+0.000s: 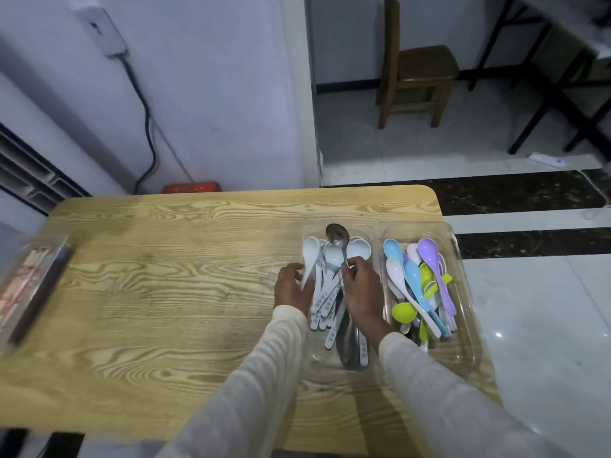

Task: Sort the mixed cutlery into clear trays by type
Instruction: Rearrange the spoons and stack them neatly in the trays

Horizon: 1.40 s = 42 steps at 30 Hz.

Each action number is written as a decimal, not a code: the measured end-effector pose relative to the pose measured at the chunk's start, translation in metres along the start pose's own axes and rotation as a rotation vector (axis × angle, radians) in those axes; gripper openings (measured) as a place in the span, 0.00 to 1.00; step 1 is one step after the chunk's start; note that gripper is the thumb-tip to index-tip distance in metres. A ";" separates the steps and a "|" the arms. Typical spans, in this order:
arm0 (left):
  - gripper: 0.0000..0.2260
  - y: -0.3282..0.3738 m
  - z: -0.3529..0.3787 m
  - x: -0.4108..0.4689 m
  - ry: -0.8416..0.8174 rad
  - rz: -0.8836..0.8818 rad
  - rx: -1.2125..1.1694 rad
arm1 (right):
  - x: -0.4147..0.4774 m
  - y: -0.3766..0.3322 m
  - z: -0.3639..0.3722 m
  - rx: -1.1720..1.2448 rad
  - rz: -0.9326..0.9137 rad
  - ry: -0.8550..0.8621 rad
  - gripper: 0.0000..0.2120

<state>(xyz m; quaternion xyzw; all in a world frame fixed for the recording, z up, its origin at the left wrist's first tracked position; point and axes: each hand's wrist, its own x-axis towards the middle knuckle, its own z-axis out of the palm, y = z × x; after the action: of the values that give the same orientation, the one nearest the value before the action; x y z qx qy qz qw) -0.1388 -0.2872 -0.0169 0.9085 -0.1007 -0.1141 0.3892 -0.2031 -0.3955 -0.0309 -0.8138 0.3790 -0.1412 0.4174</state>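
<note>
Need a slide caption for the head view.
Right hand holds a metal spoon, left hand a white spoon, over the left tray; coloured spoons lie in the right tray.

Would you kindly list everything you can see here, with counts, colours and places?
Table: one, light wood, foreground.
Inner clear tray: one, transparent, table's right part.
Outer clear tray: one, transparent, beside it at the edge.
White spoons: several, in the inner clear tray.
Coloured spoons: many, blue, purple, green, white, outer clear tray.
Metal spoon: one, silver, held above that tray.
White spoon: one, held beside it.
Blurred box: one, clear, table's left edge.
Chair: one, brown, floor beyond.
Left hand: one, grips the white spoon.
Right hand: one, pinches the metal spoon.
</note>
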 end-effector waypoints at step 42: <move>0.11 -0.161 -0.129 0.078 -0.066 0.055 0.194 | -0.083 -0.088 0.195 -0.151 0.173 -0.258 0.10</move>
<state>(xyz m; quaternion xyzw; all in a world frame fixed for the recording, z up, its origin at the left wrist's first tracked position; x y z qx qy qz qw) -0.0126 -0.1110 -0.0584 0.9345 -0.1492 -0.1230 0.2987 -0.1086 -0.1912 -0.0736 -0.8184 0.4006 0.0297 0.4109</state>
